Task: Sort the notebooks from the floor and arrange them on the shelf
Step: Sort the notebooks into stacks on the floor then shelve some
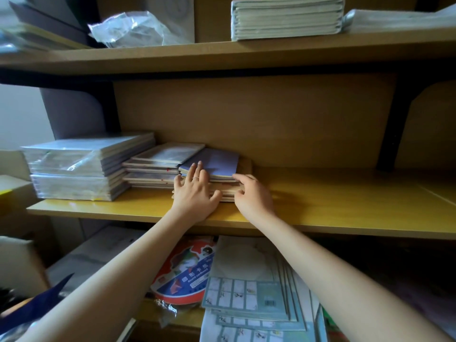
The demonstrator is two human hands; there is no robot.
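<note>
A small stack of notebooks with a purple cover on top [217,162] lies on the middle wooden shelf [333,206]. My left hand [196,191], a ring on one finger, lies flat with spread fingers on the stack's front left corner. My right hand [251,193] touches the stack's right front edge, fingers curled against the notebook spines. To the left lies another notebook stack [160,166], and further left a tall plastic-wrapped pile [81,166].
The upper shelf [222,55] carries a stack of notebooks [286,18] and a crumpled plastic bag [133,28]. Below the middle shelf lie sheets of gridded paper [246,299] and a round red-and-blue card pack [185,272]. The middle shelf's right half is bare wood.
</note>
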